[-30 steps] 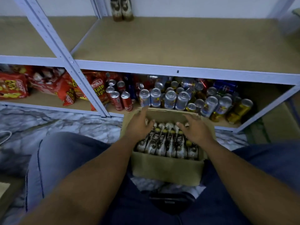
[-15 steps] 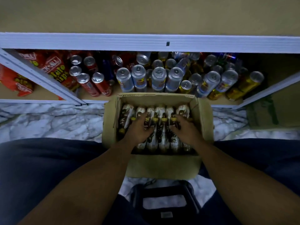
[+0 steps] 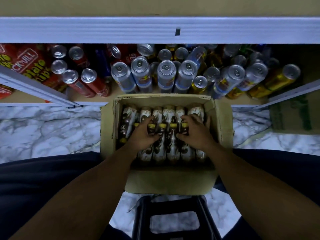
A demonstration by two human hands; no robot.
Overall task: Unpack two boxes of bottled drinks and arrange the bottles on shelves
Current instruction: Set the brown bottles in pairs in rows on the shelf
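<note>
Box (image 3: 169, 181) sits on the marble floor (image 3: 43, 129) between my knees, its far wall right against the low shelf full of cans (image 3: 166, 73). Bottles (image 3: 161, 153) are still packed inside, lying flat in two rows, long axes running straight away from me toward the shelf. The yellow caps (image 3: 162, 125) line up across mid-box. Both hands are down in the box at that cap line. Left hand (image 3: 143, 137) is on the left-centre bottles, fingers curled round a neck just below its cap. Right hand (image 3: 197, 135) is on the right-centre ones, thumb on the near side and fingers over the far side of a capped neck, so each hand is gripping a bottle at the neck. Neither bottle looks lifted clear yet, they are level with their neighbours. Key relation: the necks sit directly under my palms and the bodies extend back toward me, so the pull is likely up and back, tipping each bottle upright. Hands are about equally near. The empty tan shelf board (image 3: 155, 6) is above and ahead, past the grey rail (image 3: 103, 30). The pack is tight, so neighbours could drag along.
</note>
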